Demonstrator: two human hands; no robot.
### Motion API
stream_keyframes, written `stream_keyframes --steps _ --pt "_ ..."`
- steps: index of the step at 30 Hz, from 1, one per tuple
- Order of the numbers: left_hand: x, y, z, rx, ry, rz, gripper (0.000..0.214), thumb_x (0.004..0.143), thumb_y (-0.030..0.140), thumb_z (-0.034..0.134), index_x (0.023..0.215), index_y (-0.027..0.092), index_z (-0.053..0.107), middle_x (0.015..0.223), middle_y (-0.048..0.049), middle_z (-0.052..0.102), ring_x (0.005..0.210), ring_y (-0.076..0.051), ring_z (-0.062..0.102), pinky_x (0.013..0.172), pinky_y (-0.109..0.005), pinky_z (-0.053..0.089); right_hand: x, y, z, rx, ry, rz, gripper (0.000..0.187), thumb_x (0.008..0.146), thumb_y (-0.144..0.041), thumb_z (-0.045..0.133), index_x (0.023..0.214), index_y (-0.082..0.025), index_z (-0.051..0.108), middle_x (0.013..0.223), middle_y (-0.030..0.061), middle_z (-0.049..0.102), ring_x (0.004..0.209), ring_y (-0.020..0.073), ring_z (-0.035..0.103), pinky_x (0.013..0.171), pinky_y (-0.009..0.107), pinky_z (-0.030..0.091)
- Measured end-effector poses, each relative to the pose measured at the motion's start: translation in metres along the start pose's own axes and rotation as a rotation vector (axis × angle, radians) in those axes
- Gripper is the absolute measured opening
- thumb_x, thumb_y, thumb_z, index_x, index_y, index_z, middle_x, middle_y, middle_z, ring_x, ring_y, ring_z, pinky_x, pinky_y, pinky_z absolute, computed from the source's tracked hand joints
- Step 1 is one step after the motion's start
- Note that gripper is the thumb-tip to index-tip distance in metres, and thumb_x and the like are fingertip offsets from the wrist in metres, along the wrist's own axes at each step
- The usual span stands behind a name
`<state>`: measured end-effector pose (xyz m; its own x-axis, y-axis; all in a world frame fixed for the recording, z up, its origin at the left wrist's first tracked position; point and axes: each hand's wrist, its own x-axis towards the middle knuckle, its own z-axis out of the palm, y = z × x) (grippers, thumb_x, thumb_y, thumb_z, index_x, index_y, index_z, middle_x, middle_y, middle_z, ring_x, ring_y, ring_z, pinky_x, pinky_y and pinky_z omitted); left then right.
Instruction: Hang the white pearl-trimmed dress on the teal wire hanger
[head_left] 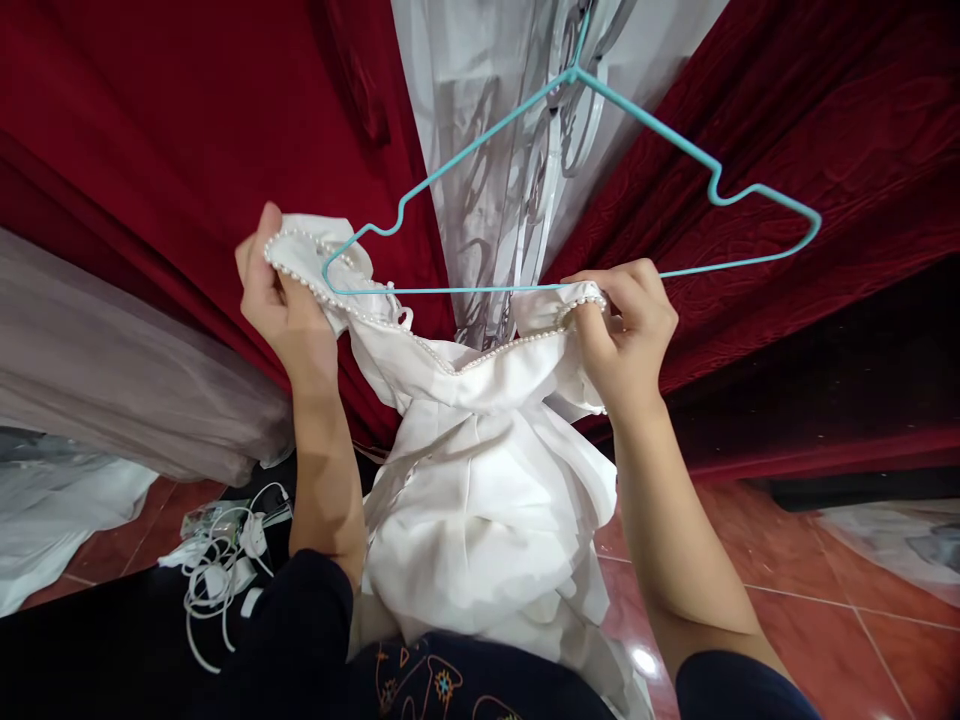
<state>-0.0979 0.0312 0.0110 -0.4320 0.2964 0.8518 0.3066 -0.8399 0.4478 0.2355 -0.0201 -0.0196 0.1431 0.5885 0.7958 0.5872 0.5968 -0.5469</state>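
Note:
A white dress [472,480] with a pearl-trimmed neckline hangs between my two hands in the head view. My left hand [271,290] grips its left shoulder, fingers closed round the pearl edge. On the other side, my right hand [626,325] pinches the right shoulder close to the trim. A light blue clothes hanger [465,130] is up in front of me. Its left end lies inside the dress's left shoulder opening, while its right end sticks out bare beyond my right hand. The hanger's bottom bar passes at my right fingers; whether they touch it I cannot tell.
Dark red curtains [187,110] hang on both sides, with white scrollwork metal [544,190] and pale cloth between them. White cables [217,580] lie tangled on a black surface at lower left. Pale sheer fabric [112,350] hangs at left. The floor [810,600] is red tile.

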Motion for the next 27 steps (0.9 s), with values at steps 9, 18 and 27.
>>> stream_keyframes --steps 9,18,27 --pt "0.052 0.024 0.040 0.068 -0.744 -0.024 0.067 0.095 0.007 0.084 0.157 0.015 0.060 0.128 -0.0050 0.071 0.126 -0.019 0.068 0.116 -0.032 0.052 -0.001 -0.002 0.005 0.016 0.014 0.006 0.021 0.100 -0.034 0.058 0.097 -0.025 0.078 0.091 0.0059 0.066 0.087 0.0220 0.066 0.082 0.041 0.056" --pt "0.015 0.038 0.030 0.133 -0.649 -0.085 0.041 0.094 0.013 0.081 0.131 0.027 0.074 0.128 -0.0035 0.077 0.122 -0.028 0.071 0.114 -0.045 0.056 -0.001 0.002 0.000 0.004 0.009 -0.023 0.019 0.100 -0.029 0.059 0.098 -0.023 0.077 0.092 0.0049 0.065 0.088 0.0202 0.065 0.084 0.038 0.055" --pt "-0.021 0.046 0.030 0.572 -0.337 -0.007 0.063 0.057 0.013 0.104 0.103 0.020 0.061 0.113 -0.0061 0.061 0.111 -0.027 0.057 0.109 -0.045 0.049 -0.004 0.001 0.006 -0.013 0.006 0.008 0.020 0.101 -0.033 0.057 0.100 -0.024 0.076 0.096 0.0068 0.065 0.090 0.0217 0.065 0.085 0.041 0.058"
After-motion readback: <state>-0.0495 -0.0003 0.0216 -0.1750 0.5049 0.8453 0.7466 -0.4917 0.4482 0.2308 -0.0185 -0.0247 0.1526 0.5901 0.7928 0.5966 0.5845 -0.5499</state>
